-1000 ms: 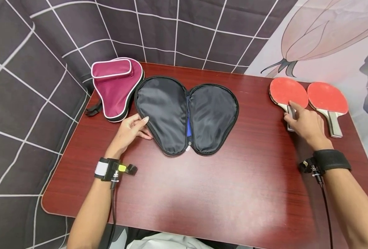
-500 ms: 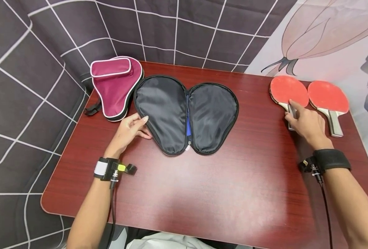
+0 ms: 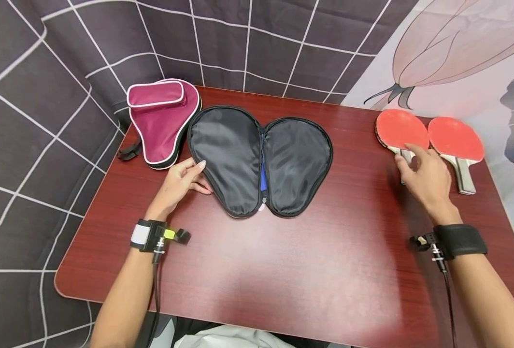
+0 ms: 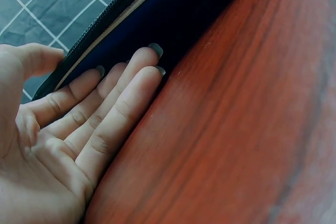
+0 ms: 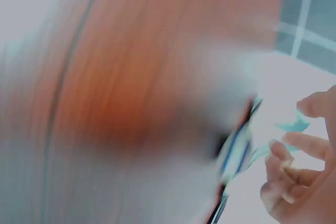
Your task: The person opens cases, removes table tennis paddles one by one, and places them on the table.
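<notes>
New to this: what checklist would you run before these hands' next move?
1. Black-lined, paddle-shaped fabric case open: ok, both halves spread.
2. Left hand holding its edge: ok, thumb above, fingers beneath.
3. Right hand gripping the red-faced paddle nearer that case: not ok, fingers seem apart from it.
4. Second red-faced paddle lying on the reddish-brown table: ok.
5. Magenta, white-trimmed case fully zipped: cannot tell.

No legible text or labels.
</notes>
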Demonstrator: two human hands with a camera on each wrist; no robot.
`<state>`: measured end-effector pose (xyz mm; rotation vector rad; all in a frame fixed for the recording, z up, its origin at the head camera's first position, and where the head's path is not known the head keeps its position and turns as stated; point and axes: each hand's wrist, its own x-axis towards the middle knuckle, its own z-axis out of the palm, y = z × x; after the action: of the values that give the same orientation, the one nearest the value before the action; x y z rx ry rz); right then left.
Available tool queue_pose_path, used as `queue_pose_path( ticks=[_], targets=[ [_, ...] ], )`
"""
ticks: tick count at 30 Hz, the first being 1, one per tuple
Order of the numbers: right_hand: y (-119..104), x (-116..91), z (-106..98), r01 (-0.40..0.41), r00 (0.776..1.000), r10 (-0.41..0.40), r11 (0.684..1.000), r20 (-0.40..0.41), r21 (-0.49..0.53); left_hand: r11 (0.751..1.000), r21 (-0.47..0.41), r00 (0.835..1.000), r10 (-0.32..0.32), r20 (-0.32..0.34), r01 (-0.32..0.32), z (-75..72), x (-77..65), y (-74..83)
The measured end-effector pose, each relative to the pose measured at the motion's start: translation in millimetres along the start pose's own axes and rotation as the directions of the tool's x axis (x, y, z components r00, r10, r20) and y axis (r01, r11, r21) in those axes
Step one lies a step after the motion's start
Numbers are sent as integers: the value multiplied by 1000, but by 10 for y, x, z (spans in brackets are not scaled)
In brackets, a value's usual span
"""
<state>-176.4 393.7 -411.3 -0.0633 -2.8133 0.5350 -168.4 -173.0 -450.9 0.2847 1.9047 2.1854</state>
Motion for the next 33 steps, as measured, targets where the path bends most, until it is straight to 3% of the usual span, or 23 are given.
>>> queue_pose_path(
  ticks=[3, 7, 11, 14, 20, 24, 29, 33],
  targets=[
    [-288, -17, 73, 8, 1000, -10, 993, 18, 119, 1000, -1, 1000, -7, -13, 7, -12, 4, 13],
    [-633, 8, 236, -20, 991, -9, 975, 130, 220, 1000, -13, 1000, -7, -10, 7, -13, 7, 44],
    [-871, 52, 383, -104, 961, 40, 969, 275, 224, 999, -34, 1000, -10, 6, 10, 25, 22, 70],
    [-977, 75, 459, -151, 940, 80, 969, 333, 195, 999, -43, 1000, -6, 7, 6, 67, 40, 81],
    [-1071, 62, 569, -133, 947, 68, 973, 315, 188, 998, -63, 999, 14, -32, -16, 110, 80, 91],
    [-1088, 33, 598, -128, 950, 64, 973, 307, 192, 997, -34, 996, 63, -69, -66, 128, 95, 155],
    [-1103, 43, 598, -107, 946, 39, 974, 322, 197, 990, 12, 988, 139, -70, -139, 279, 192, 401],
    [-1116, 61, 611, -92, 946, 28, 978, 324, 186, 983, 77, 985, 168, -43, -164, 545, 311, 720]
  ],
)
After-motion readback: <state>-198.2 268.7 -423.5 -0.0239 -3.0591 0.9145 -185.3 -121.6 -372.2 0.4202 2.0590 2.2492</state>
